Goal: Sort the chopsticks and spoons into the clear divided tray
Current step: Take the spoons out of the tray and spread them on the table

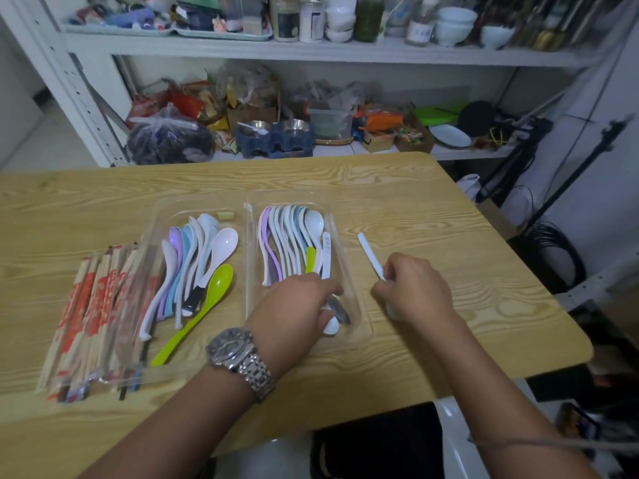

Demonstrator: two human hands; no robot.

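Two clear trays lie on the wooden table. The right clear tray (356,299) holds a neat row of pastel and white spoons (287,243). My left hand (297,305), watch on its wrist, reaches into its near end and grips a metal spoon (338,311) and a white one. My right hand (415,288) is just right of that tray and holds a white spoon (370,255) whose handle points away and left. The left clear tray (152,236) holds loose spoons, among them a lime green spoon (200,311). Wrapped chopsticks (93,312) lie at the left.
The table (466,236) ends close on the right and near sides. White shelving (311,50) behind it is crowded with bowls, jars, bags and boxes. Tripod legs and coiled cables (553,254) stand to the right of the table.
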